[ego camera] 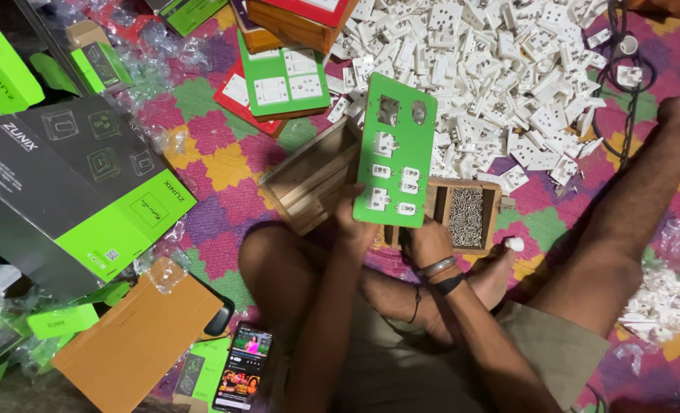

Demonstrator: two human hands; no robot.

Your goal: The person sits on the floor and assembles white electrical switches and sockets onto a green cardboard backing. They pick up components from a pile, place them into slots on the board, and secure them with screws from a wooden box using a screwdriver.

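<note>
Left hand [353,222] clamped on green plate [396,149], held upright over wooden box [313,174]. Right hand [426,241] behind plate's lower edge; grip unclear. Screw tray [466,218] beside.

To your left lies a big flat carton [65,191], dark grey with a bright green end panel and outline drawings of fittings on its face. Above it, at the top left corner, you've got a plain green box [0,73] and a smaller green-and-brown pack [99,65] amid crinkled clear wrappers. Another green pack [191,11] pokes in at the top edge. Down by your left knee sits a flat brown cardboard sleeve [137,340], a small green label strip [61,321] just beside it. Your phone [242,369] lies face up near the bottom edge, screen lit with colourful video thumbnails, resting partly on a green card [201,371].
</note>
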